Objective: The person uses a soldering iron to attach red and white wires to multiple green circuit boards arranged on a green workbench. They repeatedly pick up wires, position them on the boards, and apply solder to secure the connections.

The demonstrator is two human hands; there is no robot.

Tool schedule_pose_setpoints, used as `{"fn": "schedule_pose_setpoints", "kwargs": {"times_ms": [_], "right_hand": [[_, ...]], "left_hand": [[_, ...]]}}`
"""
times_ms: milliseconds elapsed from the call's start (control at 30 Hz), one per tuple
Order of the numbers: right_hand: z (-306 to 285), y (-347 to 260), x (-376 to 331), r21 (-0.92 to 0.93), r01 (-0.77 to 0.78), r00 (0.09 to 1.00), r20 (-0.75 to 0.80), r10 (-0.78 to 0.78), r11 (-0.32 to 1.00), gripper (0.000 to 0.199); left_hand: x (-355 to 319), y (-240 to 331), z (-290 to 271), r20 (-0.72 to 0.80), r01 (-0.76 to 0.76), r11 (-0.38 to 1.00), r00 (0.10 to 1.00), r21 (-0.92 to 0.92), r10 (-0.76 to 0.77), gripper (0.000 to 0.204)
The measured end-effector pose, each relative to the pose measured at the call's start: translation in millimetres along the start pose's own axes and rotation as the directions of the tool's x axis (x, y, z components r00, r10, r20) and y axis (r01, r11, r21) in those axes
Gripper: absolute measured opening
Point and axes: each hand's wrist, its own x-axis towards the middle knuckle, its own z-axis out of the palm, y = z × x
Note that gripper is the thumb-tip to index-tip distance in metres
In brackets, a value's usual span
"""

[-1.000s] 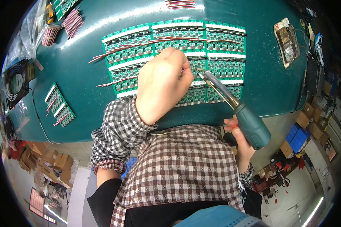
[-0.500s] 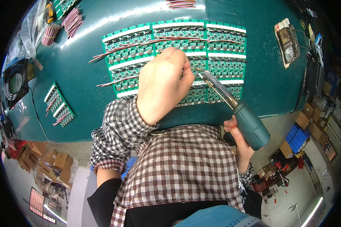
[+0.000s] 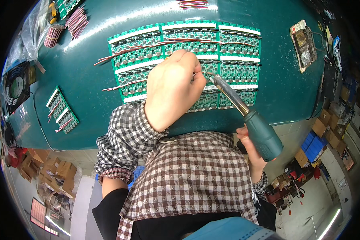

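Note:
A panel of several green circuit boards (image 3: pixel 236 48) lies on the dark green table (image 3: pixel 88 96), with thin red wires (image 3: pixel 128 52) laid across its rows. My left hand (image 3: pixel 174 90) rests fisted on the middle of the panel, pinching a thin wire near its fingertips. My right hand (image 3: pixel 250 150), below the table's near edge, grips the teal handle of a soldering iron (image 3: pixel 260 134). The iron's metal tip (image 3: pixel 210 75) touches the board right beside my left fingertips.
Two small green boards (image 3: pixel 62 110) lie at the table's left. A black fan (image 3: pixel 16 86) stands at the far left. Bundles of red wires (image 3: pixel 74 22) lie top left, a soldering sponge tray (image 3: pixel 304 44) at the right. Cardboard boxes (image 3: pixel 56 172) sit on the floor.

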Motion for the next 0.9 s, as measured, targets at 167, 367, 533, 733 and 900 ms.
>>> {"fn": "schedule_pose_setpoints", "kwargs": {"times_ms": [167, 367, 533, 733, 900], "right_hand": [[0.5, 1.0, -1.0, -0.019, -0.008, 1.000, -0.012, 0.008, 1.000, 0.040], [-3.7, 5.8, 0.8, -0.126, 0.091, 0.995, 0.056, -0.084, 0.988, 0.040], [-2.4, 5.6, 0.8, -0.141, 0.113, 0.993, 0.054, -0.107, 0.983, 0.039], [-3.5, 3.0, -0.2, -0.145, 0.113, 0.993, 0.048, -0.107, 0.983, 0.039], [-5.5, 3.8, -1.4, -0.115, 0.097, 0.995, 0.044, -0.093, 0.989, 0.041]], "left_hand": [[-0.1, -0.8, 1.4, -0.013, 0.002, 1.000, 1.000, 0.006, -0.002, 0.012], [0.2, 0.2, 0.0, 0.004, -0.001, 1.000, 1.000, 0.003, 0.001, 0.012], [-0.3, -0.7, 1.3, -0.013, -0.001, 1.000, 1.000, 0.006, 0.001, 0.013], [0.1, -0.8, -0.1, -0.006, -0.002, 1.000, 1.000, -0.002, 0.002, 0.013], [0.6, -0.1, -0.5, 0.011, -0.009, 1.000, 1.000, 0.004, 0.009, 0.012]]}}
